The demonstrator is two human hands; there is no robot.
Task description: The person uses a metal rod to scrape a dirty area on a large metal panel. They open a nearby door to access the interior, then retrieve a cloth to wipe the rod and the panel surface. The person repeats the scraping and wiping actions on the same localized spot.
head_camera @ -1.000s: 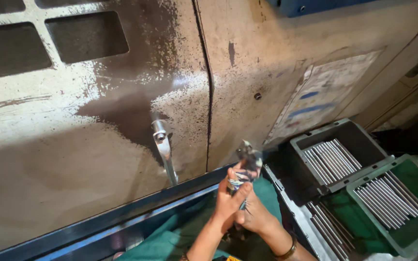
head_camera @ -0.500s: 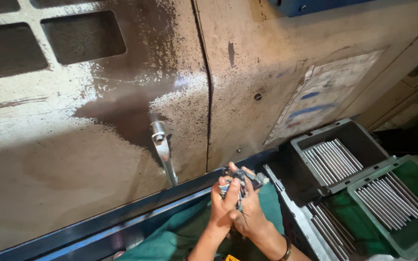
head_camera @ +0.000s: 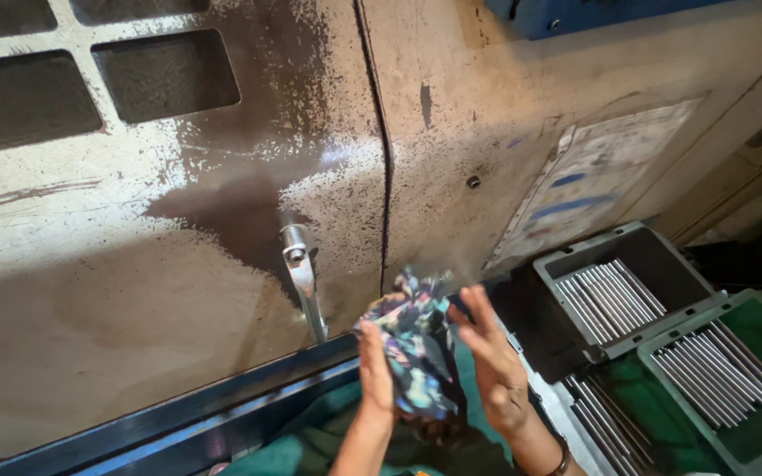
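My left hand grips a bunched multicoloured patterned cloth from the left, thumb around its edge. Against the cloth's right side lies my right hand, fingers spread and straight, a bracelet on its wrist. Both hands are raised in front of a dirty beige machine door, just right of its upright metal handle. Whatever sits inside the cloth is hidden.
To the right stand grey trays of thin metal rods, one on a green lining, another lower down. A dark blue rail runs under the door. Green fabric lies below my hands. A worn label is on the panel.
A second ago my hands held small shiny metal pieces close together. Now the patterned cloth is bunched between them and my right fingers have spread.
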